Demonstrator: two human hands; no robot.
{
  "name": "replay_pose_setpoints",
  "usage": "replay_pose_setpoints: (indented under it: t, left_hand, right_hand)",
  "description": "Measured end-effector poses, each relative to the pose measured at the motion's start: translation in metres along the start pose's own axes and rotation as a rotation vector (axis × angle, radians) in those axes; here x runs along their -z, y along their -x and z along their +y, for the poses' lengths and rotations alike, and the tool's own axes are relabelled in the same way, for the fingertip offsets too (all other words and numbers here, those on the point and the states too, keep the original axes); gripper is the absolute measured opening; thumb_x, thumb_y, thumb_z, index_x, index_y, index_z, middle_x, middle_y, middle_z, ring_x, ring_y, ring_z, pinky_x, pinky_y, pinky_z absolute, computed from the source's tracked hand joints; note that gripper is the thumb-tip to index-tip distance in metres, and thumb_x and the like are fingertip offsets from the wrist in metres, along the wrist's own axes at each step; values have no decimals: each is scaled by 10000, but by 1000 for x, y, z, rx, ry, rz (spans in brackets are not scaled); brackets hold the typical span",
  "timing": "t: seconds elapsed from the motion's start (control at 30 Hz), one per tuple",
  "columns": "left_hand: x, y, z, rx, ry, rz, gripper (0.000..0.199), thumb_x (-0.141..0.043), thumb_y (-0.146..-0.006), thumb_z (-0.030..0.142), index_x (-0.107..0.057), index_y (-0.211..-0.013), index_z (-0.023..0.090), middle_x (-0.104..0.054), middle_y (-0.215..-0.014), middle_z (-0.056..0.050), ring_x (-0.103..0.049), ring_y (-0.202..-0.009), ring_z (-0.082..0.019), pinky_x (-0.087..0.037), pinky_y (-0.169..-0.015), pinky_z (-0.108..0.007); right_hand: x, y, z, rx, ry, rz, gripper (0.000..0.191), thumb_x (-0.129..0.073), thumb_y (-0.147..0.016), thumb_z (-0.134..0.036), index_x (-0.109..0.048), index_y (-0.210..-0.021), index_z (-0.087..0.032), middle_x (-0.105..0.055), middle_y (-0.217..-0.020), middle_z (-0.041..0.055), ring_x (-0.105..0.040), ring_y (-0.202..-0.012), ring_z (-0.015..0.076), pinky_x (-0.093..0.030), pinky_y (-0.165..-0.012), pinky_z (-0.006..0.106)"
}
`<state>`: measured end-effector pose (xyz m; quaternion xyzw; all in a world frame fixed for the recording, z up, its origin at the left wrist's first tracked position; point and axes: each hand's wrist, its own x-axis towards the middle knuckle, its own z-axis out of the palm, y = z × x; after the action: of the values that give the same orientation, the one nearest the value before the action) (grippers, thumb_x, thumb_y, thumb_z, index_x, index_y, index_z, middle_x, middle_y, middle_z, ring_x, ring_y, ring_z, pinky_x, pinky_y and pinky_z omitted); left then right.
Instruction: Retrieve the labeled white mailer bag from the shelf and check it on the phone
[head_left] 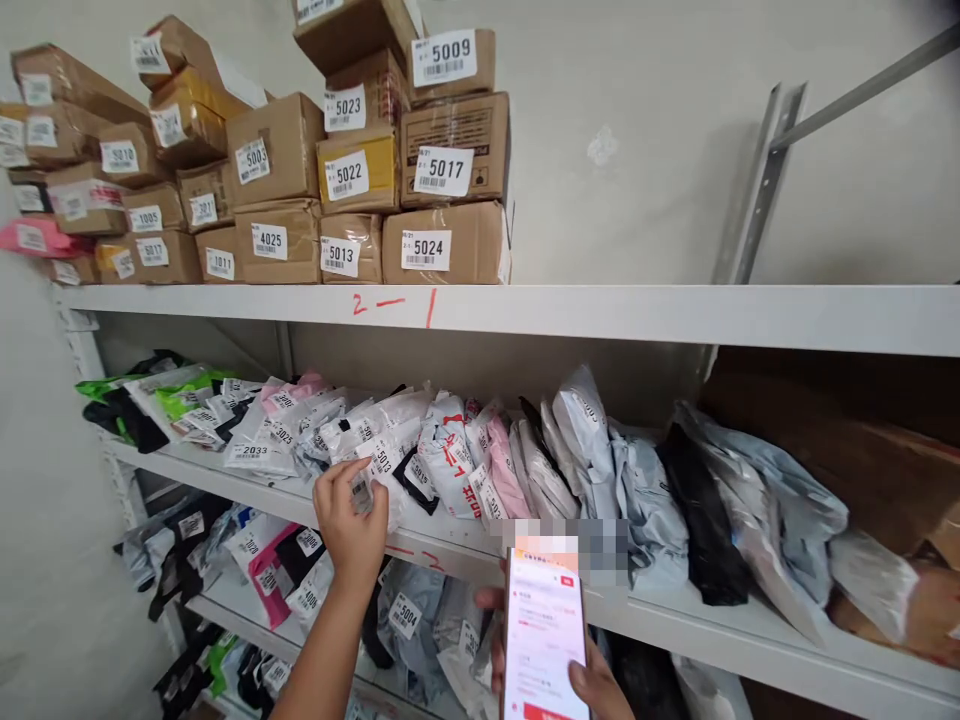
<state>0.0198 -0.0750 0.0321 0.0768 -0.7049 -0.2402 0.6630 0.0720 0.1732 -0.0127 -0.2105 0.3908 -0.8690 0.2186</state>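
Observation:
My left hand [351, 508] reaches over the edge of the middle shelf, its back towards me, at a white plastic package [386, 470] labelled 5013. Its thumb and forefinger are curved with a gap between them, and a barcode label shows in the gap. The other fingertips are partly hidden. At the bottom centre my right hand [598, 683] holds a phone [545, 640] upright with a lit screen, thumb at its right edge and fingers at its left. Close by stand a black package [415, 482] labelled 5015 and a white one with red print [452, 455].
Labelled cardboard boxes [427, 245] are stacked on the top shelf [600, 312], marked 2-1. Grey, black and pink packages [651, 500] line the middle shelf rightwards. More bags [409, 610] lie on lower shelves. A metal upright [765, 190] stands at the right.

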Motion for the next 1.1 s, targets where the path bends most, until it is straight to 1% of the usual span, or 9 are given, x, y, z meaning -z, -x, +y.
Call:
replay_pose_setpoints:
  t: [0.1, 0.2, 0.3, 0.4, 0.53, 0.6, 0.73, 0.93, 1.1]
  left_hand:
    - [-7, -27, -9, -169, -83, -150, 178, -524, -845, 191, -664, -953, 204, -639, -974, -75, -544, -989, -255, -439, -898, -449]
    - [-15, -41, -11, -292, -179, -428, 191, -538, -842, 200, -694, -951, 218, -694, -1002, -50, -535, -1019, -283, -404, -896, -489]
    - [-24, -47, -9, -427, -179, -685, 193, -501, -846, 132, -685, -881, 180, -701, -971, -57, -555, -1035, -265, -347, -986, -505]
    - [-32, -57, -10, -512, -130, -905, 201, -490, -830, 97, -674, -820, 179, -694, -936, -58, -588, -983, -239, -342, -1027, -468]
    - [-39, -80, -13, -596, -78, -1120, 296, -444, -799, 50, -681, -926, 175, -688, -997, -61, -606, -968, -234, -462, -881, -372]
    - [-42, -89, -15, -647, -129, -1153, 338, -416, -773, 18, -688, -922, 150, -697, -955, -80, -615, -955, -245, -472, -865, -378]
    - [-45, -91, -22, -761, -267, -1128, 315, -425, -782, 32, -726, -809, 124, -713, -885, -112, -604, -999, -283, -391, -1010, -480]
    - [-45, -85, -35, -782, -156, -1032, 248, -493, -787, 96, -735, -787, 151, -705, -863, -89, -615, -953, -259, -320, -1088, -508]
    - [-45, -83, -25, -774, -186, -915, 209, -519, -784, 108, -721, -829, 138, -687, -883, -134, -630, -903, -307, -401, -959, -516]
  right_hand:
    - [-24, -43, 18, 77, 10, 33, 748, -823, -561, -434, -586, -1194, -113, -698, -884, 133, -645, -770, 241, -487, -704, 359]
    - [-42, -91, 41, 177, 0, 57, 796, -821, -578, -389, -533, -1267, -113, -707, -908, 124, -660, -788, 248, -508, -695, 364]
    - [-53, -125, 57, 259, -54, 119, 738, -810, -597, -352, -547, -1253, -137, -717, -924, 109, -670, -784, 251, -533, -667, 369]
    - [-57, -138, 64, 297, -105, 162, 735, -815, -585, -337, -555, -1245, -145, -724, -945, 106, -677, -781, 257, -550, -696, 397]
    - [-60, -138, 64, 312, -207, 234, 863, -841, -524, -341, -498, -1301, -188, -729, -961, 81, -685, -817, 266, -552, -748, 420]
    - [-63, -137, 63, 315, -270, 279, 915, -849, -498, -355, -472, -1319, -216, -732, -950, 58, -687, -793, 258, -551, -767, 431]
    - [-68, -139, 61, 330, -344, 332, 925, -847, -485, -358, -459, -1315, -231, -735, -817, 18, -691, -753, 262, -544, -799, 461]
    - [-72, -139, 57, 364, -374, 345, 873, -853, -474, -360, -503, -1260, -210, -740, -860, 40, -688, -713, 227, -555, -728, 374]
    - [-74, -140, 56, 395, -384, 367, 870, -854, -485, -335, -495, -1266, -201, -743, -872, 66, -680, -679, 221, -561, -714, 394]
